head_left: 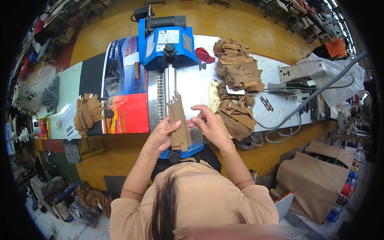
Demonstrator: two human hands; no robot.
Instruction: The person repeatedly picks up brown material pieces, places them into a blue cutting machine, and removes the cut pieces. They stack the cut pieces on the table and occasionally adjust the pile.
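Observation:
My left hand (161, 135) is closed around a bundle of brown strips (179, 122), its thumb across the front. The strips stand roughly upright in the picture, with pointed, uneven upper ends. To the right of the bundle is my right hand (210, 125), its index finger bent and apart from the thumb; other fingertips come close to the strips' edge, and whether they touch is unclear. Beneath both hands lies a blue machine (170, 48) with a motor and a shiny metal roller (171, 80). The bundle hides the roller's near end.
Tied bundles of brown pieces (239, 74) are heaped right of the machine, with small red-handled snips (267, 103) beyond. A loose brown pile (87, 114) lies at left beside a printed red-and-blue sheet (132, 114). A grey hose (320, 93) arcs over the table's right side.

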